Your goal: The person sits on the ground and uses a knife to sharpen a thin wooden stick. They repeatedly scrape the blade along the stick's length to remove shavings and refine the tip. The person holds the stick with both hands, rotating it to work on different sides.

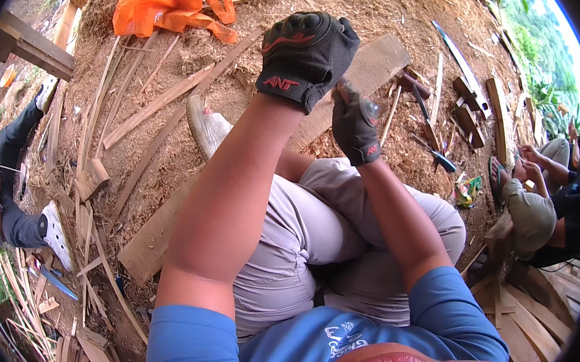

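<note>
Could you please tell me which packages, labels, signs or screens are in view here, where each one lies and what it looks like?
Orange plastic bag: crumpled on the sawdust at the top, left of centre.
Small colourful wrapper: crumpled on the ground at the right, green, yellow and pink.
No signs or screens show.

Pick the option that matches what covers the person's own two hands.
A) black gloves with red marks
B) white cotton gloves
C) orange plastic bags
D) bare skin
A: the left hand and the right hand both wear black gloves with red marks, raised above the wooden plank on the sawdust ground.
</note>
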`<state>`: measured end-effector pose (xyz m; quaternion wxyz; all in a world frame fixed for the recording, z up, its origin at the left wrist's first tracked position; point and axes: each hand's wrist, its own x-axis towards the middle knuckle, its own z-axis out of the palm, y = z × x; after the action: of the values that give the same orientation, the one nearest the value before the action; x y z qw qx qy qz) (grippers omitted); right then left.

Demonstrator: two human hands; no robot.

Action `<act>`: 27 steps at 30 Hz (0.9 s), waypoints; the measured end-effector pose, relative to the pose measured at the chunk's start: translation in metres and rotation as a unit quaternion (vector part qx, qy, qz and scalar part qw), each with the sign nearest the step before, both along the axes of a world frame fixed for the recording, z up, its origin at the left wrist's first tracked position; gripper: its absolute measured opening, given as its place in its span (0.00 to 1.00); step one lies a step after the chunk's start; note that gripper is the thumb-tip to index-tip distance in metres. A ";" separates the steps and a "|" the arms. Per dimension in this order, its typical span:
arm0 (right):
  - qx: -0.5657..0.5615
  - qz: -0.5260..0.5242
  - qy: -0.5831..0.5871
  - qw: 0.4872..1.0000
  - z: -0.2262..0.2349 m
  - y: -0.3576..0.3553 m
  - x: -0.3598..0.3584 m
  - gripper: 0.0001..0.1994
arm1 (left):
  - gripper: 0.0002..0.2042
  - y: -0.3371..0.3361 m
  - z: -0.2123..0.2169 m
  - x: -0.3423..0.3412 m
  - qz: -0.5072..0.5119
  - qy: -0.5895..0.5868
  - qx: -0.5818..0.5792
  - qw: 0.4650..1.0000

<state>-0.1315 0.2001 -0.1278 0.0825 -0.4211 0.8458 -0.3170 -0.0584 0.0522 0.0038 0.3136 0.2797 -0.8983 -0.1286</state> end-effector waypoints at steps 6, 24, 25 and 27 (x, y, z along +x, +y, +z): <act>-0.135 0.028 0.000 0.990 0.040 -0.003 0.021 0.18 | 0.27 0.000 0.003 0.008 -0.001 -0.059 0.042 0.997; -0.125 0.010 0.035 0.991 0.012 0.010 0.020 0.13 | 0.26 -0.006 0.010 0.040 -0.117 -0.095 0.059 0.987; -0.115 0.020 0.038 0.992 -0.007 0.009 0.001 0.13 | 0.25 -0.010 0.010 0.035 -0.120 -0.076 0.047 0.989; -0.136 0.020 -0.009 0.990 0.026 -0.004 0.020 0.14 | 0.25 -0.018 -0.003 0.041 -0.147 -0.087 0.054 0.984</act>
<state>-0.1117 0.1960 -0.1017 0.0385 -0.4424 0.7852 -0.4316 -0.0173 0.0341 0.0012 0.1965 0.1708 -0.9452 -0.1969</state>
